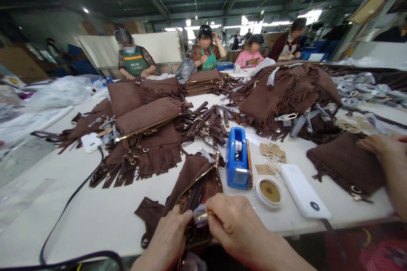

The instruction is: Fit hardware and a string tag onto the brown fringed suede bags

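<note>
An open brown fringed bag with a gold zipper lies at the table's front edge before me. My left hand is closed on the near side of this bag, its thumb beside a bit of clear plastic wrap. Between the fingers of my right hand is a small gold metal clasp, partly in that wrap; its exact kind is hard to make out. Just beyond my right hand stand a blue tape dispenser and a round tub of brownish paste.
Brown bags are piled at left and right. A white power bank with a cable lies near card tags. At the right edge, another person's hand touches a brown bag. Several people work across the table.
</note>
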The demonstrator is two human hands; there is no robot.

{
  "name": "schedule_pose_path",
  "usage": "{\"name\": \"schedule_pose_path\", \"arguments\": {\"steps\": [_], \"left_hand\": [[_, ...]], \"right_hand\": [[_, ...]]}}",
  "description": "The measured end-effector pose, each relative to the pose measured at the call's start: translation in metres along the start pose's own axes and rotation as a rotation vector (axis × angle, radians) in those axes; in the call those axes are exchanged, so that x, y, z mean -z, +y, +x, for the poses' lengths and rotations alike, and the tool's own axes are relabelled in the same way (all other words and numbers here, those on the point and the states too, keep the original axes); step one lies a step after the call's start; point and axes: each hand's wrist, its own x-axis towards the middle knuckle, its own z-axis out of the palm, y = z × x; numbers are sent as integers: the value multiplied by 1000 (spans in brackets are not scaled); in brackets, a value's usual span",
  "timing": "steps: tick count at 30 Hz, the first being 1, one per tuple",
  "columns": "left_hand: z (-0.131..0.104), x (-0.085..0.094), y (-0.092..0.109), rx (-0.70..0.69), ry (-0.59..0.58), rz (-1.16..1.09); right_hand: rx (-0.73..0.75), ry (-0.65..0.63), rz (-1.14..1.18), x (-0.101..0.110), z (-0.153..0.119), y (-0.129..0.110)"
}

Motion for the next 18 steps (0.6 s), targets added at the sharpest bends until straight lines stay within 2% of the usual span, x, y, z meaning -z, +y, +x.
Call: {"name": "schedule_pose_path", "arguments": {"steps": [6,12,15,18], "left_hand": [[-2,-15,-6,34,25,-35],[3,-31,-2,78,73,-90],[6,-38,-1,120,92,-155],[5,-47,-4,111,169,-228]], "right_hand": [[44,47,-46,16,-8,-3],[52,77,58,40,-9,-4],[42,52,43,34,-7,-4],[20,-28,-42,13,-5,0]]}}
